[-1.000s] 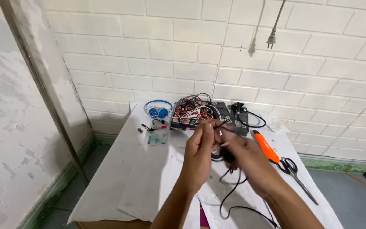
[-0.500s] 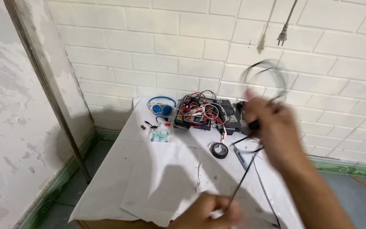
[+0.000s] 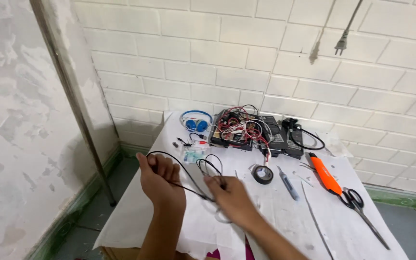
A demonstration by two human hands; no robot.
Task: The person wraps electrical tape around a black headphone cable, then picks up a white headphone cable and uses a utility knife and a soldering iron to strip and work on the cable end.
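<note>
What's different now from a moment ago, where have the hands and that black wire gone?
The right hand, raised high with a loop of the black wire half a second ago, has come down over the table. The left hand has risen from the bottom edge and grips the wire, now looped between both hands. The tape roll, orange tool, scissors and headphones stayed put.

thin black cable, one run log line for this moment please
left hand: holds thin black cable | right hand: pinches same cable's loop | black tape roll: on white-covered table

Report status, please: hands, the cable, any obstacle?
Left hand and right hand both grip the black cable, looped above the table. Tape roll beside them, apart.
</note>
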